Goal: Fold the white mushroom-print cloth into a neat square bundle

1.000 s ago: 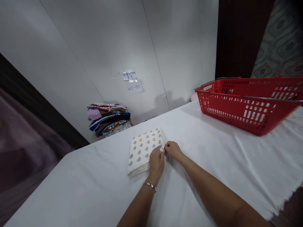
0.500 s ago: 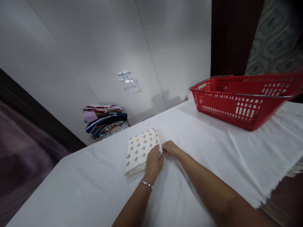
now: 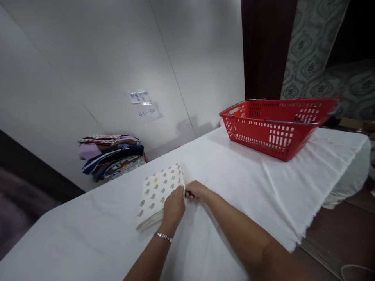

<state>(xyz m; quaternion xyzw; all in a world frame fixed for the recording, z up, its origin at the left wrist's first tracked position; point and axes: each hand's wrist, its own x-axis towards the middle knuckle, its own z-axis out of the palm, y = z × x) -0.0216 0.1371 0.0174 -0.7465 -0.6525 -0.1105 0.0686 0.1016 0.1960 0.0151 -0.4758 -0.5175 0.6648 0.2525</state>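
While the folded printed cloth (image 3: pixel 160 190) lies at lower centre on the white-covered surface (image 3: pixel 96 238), the left grip (image 3: pixel 175 205) rests over its right edge, thumb hidden, and the right grip (image 3: pixel 197 191) is pinched closed at that same edge. Straightening this edge seems the step in hand, so the next move calls for keeping the layers together. Beyond, at right, stands a red basket (image 3: pixel 258 133), its floor out of sight.

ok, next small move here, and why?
Probably tuck in the right-side edge of the folded printed cloth with the right hand: it is curled at that edge, while the left hand rests on the cloth close by, seemingly steadying it.
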